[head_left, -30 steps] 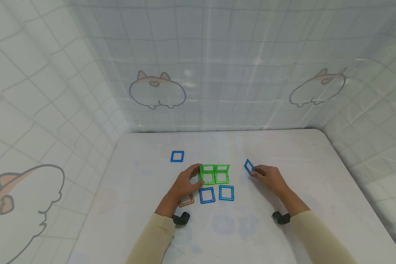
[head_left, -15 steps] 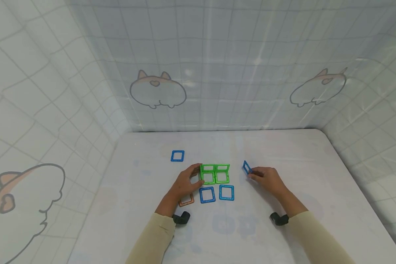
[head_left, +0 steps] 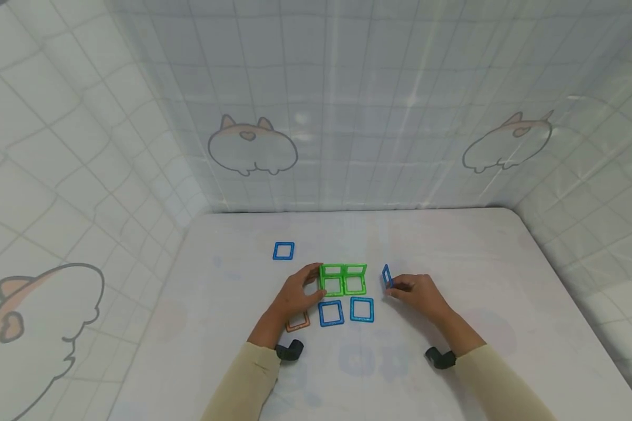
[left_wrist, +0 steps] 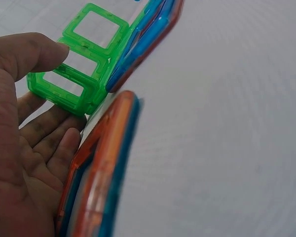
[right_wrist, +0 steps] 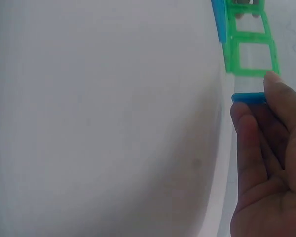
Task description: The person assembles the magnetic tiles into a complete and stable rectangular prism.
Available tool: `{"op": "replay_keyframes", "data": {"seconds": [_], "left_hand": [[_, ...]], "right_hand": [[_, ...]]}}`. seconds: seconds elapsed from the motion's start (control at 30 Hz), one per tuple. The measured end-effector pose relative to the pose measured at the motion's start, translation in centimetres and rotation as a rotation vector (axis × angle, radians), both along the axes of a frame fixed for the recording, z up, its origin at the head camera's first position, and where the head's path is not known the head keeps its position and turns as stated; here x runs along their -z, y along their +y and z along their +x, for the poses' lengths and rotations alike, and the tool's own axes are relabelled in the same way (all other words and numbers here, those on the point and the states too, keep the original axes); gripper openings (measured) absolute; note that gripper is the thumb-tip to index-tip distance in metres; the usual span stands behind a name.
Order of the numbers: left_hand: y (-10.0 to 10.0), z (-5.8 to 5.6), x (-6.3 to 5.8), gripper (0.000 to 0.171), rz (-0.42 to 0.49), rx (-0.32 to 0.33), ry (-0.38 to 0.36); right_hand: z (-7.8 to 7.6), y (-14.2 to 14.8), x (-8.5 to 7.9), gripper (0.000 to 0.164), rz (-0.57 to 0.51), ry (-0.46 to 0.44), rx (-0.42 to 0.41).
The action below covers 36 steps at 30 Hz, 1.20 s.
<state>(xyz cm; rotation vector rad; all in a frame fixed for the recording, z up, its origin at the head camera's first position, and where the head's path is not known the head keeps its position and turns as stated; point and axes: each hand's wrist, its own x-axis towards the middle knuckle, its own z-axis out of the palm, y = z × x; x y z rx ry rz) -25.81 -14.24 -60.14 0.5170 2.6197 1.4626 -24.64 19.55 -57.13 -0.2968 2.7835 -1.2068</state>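
Observation:
In the head view, green square magnetic tiles are joined, some flat on the table and some standing along the back and left. My left hand grips their left side, thumb inside and fingers outside. Just right of them, my right hand pinches a blue magnetic tile held nearly upright. That blue tile appears edge-on between thumb and fingertips in the right wrist view, a small gap from the green tiles.
In front of the green tiles lie a blue tile and a lighter blue tile. An orange tile is partly hidden by my left wrist. Another blue tile lies farther back, left. Patterned curtains surround the white table.
My right hand has moved left and slightly nearer me, bringing the blue tile closer to the green tiles and turning it more upright and edge-on. The left hand stays in place.

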Motion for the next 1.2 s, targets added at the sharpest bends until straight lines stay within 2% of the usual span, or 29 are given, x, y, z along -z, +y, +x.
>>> {"op": "replay_keyframes", "data": {"seconds": [0.23, 0.57, 0.77, 1.2], "left_hand": [[0.1, 0.0, -0.1, 0.068, -0.015, -0.018, 0.002], [0.1, 0.2, -0.2, 0.069, -0.013, -0.016, -0.02], [0.1, 0.2, -0.2, 0.069, -0.028, -0.028, -0.038], [0.0, 0.1, 0.2, 0.068, -0.016, -0.015, -0.007]], "right_hand": [[0.5, -1.1, -0.2, 0.014, -0.024, 0.028, -0.06], [0.3, -2.5, 0.3, 0.011, -0.032, 0.035, -0.12], [0.0, -3.2, 0.2, 0.011, -0.037, 0.033, -0.138], [-0.7, -4.1, 0.7, 0.008, -0.056, 0.022, -0.137]]}}
